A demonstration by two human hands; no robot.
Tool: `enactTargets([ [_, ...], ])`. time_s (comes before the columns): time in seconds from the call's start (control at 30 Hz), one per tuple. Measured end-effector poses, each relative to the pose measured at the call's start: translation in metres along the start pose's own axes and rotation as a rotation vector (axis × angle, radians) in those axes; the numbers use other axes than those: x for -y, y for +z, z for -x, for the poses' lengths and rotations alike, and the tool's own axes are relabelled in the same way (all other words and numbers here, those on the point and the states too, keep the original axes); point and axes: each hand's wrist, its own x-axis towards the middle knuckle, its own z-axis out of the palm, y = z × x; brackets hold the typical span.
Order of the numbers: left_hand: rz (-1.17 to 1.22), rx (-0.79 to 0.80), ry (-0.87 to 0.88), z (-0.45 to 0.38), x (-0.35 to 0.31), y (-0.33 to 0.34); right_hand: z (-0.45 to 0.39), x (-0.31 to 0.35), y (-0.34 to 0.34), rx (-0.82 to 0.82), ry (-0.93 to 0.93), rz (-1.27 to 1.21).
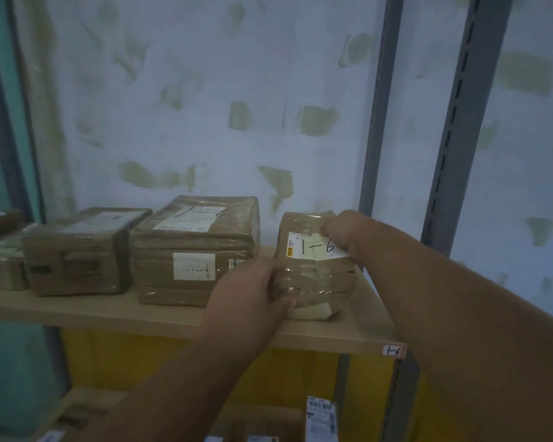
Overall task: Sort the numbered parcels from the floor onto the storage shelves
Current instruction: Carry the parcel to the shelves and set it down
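**Inspector A:** We find the small parcel (313,266), marked "1-6" on its white label, resting on the wooden shelf (173,317) near its right end. The tag (394,350) on the shelf edge also reads "1-6", so we judge the placement correct. Both hands are closed around it: the left hand (253,295) grips the lower left corner, and the right hand (345,232) pinches the upper right corner.

**Inspector B:** We agree. We note a gap between this parcel and the larger parcel (195,250) to its left, which carries a similar mark on top. Two more wrapped boxes (77,253) sit further left.

**Inspector A:** For the step in hand, we recommend sliding the parcel back from the front lip until its whole base sits on the board. The glossy tape wrap looks slippery, so we advise pushing with flat palms, not fingertips.

**Inspector B:** We add that the label should face outward and stay legible. The parcel should stand square to its neighbour, and the hands should release only once it sits flat without rocking.
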Motion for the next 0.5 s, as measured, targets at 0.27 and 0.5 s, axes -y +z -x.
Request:
enactTargets([
  [0.27, -0.139, -0.032, 0.011, -0.005, -0.012, 0.007, 0.015, -0.004, -0.004, -0.013, -0.074, 0.158],
  [0.5, -0.13, -0.146, 0.01, 0.018, -0.004, -0.003, 0.097, 0.007, -0.004, -0.233, -0.52, 0.126],
])
